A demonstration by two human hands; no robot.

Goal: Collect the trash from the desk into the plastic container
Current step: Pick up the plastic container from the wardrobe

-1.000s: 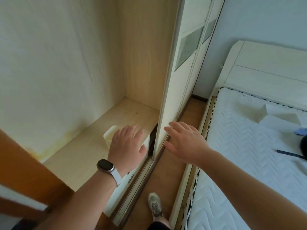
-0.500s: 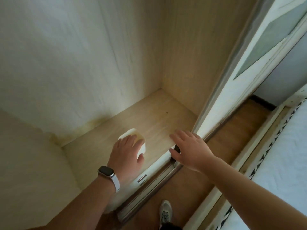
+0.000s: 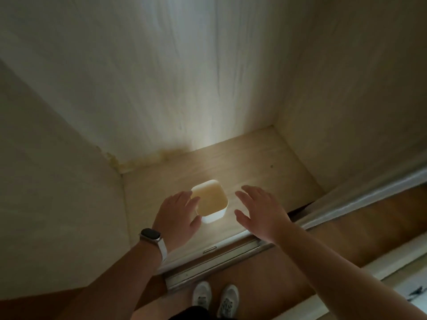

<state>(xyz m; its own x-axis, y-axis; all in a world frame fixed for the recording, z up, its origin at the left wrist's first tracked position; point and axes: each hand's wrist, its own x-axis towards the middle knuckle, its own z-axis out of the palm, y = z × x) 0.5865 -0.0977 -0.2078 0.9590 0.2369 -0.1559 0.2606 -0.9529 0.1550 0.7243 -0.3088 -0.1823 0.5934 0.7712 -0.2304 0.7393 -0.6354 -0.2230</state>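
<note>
A small white plastic container (image 3: 211, 202) with rounded corners stands upright on the wardrobe's wooden floor (image 3: 254, 162), its inside looking empty. My left hand (image 3: 178, 215), with a watch on the wrist, lies against the container's left side, fingers spread and touching its rim. My right hand (image 3: 261, 211) hovers open just to the right of the container, a small gap away from it. No trash and no desk are in view.
The wardrobe's pale walls (image 3: 173, 77) close in on the left, back and right. A sliding door track (image 3: 215, 264) runs along the front edge, the door (image 3: 369, 190) to the right. My two shoes (image 3: 216, 296) stand on the brown floor below.
The view has swung left and down into the wardrobe. Both hands have come in around the container; the right hand left the door edge and now hovers beside it.
</note>
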